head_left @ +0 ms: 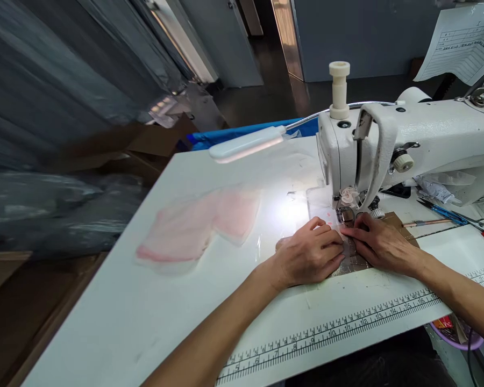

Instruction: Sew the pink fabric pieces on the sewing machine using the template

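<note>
White table (137,317) underneath, curled hands (312,252) touch a flat, glossy, brownish sheet (353,263), grip impossible to tell.

The left hand (312,252) and right hand (381,244) rest fingers (333,237) on a workpiece (349,265) under the sewing machine (431,131) on the worktop (125,322); flat pieces (197,223) lie left of the machine, a ruler (339,329) and hand tools (449,213) before it.

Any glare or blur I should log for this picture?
Head view: a bright glare patch washes out the white table below the lamp; head view: the pink pieces and plastic sheeting look smeared; head view: the left hand, right hand and ruler markings look noticeably crisper.
</note>
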{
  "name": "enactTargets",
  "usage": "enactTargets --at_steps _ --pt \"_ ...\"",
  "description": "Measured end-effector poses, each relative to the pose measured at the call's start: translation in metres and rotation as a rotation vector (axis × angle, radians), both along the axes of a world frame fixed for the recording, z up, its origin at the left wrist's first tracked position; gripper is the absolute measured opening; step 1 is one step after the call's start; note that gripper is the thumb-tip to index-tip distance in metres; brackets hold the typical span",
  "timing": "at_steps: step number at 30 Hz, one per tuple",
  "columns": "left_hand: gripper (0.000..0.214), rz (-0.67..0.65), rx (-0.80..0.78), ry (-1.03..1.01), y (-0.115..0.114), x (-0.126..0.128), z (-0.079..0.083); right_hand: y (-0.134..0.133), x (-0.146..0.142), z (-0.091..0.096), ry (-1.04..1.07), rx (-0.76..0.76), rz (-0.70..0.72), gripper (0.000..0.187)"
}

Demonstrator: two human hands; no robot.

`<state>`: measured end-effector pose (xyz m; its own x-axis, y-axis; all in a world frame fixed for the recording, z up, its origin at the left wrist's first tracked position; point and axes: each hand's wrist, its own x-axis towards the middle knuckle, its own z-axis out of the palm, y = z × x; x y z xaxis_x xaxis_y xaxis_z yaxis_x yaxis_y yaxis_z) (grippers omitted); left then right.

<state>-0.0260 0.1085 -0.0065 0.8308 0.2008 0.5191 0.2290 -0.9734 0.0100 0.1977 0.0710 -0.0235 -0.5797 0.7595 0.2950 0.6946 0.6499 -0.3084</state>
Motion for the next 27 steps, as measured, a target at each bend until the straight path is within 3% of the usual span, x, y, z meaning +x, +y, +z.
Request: enactTargets --at_steps 27 --pt "0.027 0.099 -0.076 0.236 -0.0053 -0.0059 0.0072 -0.0003 -0.0035 0.0063 -0.047 0.015 -0.012 0.039"
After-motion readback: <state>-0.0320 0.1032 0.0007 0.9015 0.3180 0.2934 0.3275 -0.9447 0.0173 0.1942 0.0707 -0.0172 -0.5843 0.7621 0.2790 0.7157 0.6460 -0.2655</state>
